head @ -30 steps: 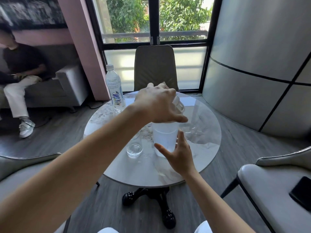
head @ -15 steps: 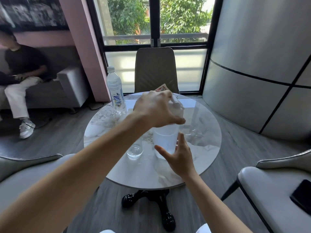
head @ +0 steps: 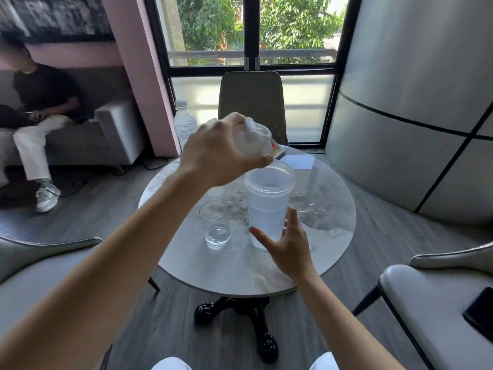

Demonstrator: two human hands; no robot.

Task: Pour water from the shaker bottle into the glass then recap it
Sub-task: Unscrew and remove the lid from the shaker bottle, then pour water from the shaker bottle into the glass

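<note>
Round marble-topped table [head: 186, 263], centre of frame, on a black pedestal base [head: 240, 316]. Shaker [head: 268, 209], translucent plastic, upright at centre of the table, mouth uncovered, water filling its lower part. Lid [head: 254, 137], translucent, held above and to the upper left of the shaker mouth, clear of the rim, tilted. Left hand [head: 221, 153], upper centre of frame, fingers curled closed around the lid, arm running down to the lower left corner. Right hand [head: 286, 247], just below and right of centre, fingers spread wide, cupped at the near side of the shaker's lower body; whether the fingertips touch the plastic cannot be told, and it grips nothing firmly. Glass [head: 215, 222], clear, upright, just left of the shaker and apart from it, a shallow layer of water at the bottom. Water bottle [head: 185, 124], capped, white label, at the far left edge of the table. Small colourful packet [head: 277, 150], partly hidden behind the lid, far side of the table. Chair [head: 253, 102], tan, beyond the table against the window [head: 293, 30]. Grey armchairs at lower left [head: 40, 263] and lower right [head: 440, 303], the latter bearing a dark phone [head: 480, 313]. Seated person [head: 42, 102] on a sofa, upper left of frame.
</note>
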